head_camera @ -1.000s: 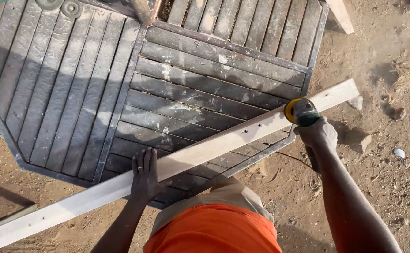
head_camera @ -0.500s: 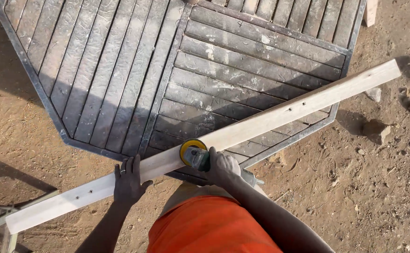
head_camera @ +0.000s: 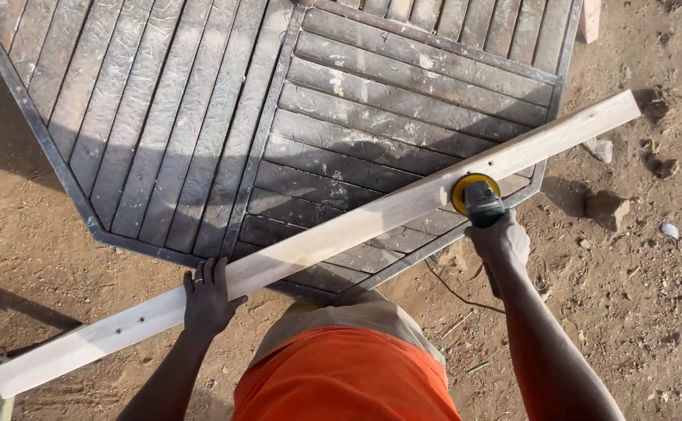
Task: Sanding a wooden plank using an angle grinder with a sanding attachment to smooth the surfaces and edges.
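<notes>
- A long pale wooden plank (head_camera: 333,238) lies slantwise across the scene, its low end near the left edge and its high end far off to the right, past the edge of the panel beneath it.
- The plank rests on a large grey slatted panel (head_camera: 200,117) with a metal frame and angled corners, which lies flat on the sandy ground (head_camera: 637,296).
- The left hand (head_camera: 210,300) is pressed down flat on the plank toward its left end, fingers spread across the top face and thumb at the near edge; it pins the wood rather than closing around it.
- Just left of that hand, two small dark holes show in the plank's face.
- The right hand (head_camera: 501,240) is wrapped tight around the dark body of a small power sander (head_camera: 477,196), fingers fully closed on it.
- The sander's round yellow disc sits against the near edge of the plank, right of its middle, at the point where the plank crosses the panel's right frame.
- A thin dark cord (head_camera: 450,288) trails from under the right hand across the dirt toward the person.
- The person's orange shirt (head_camera: 348,378) fills the near centre between both arms.
- A few stones (head_camera: 607,207) lie on the ground to the right, well apart from the plank.
</notes>
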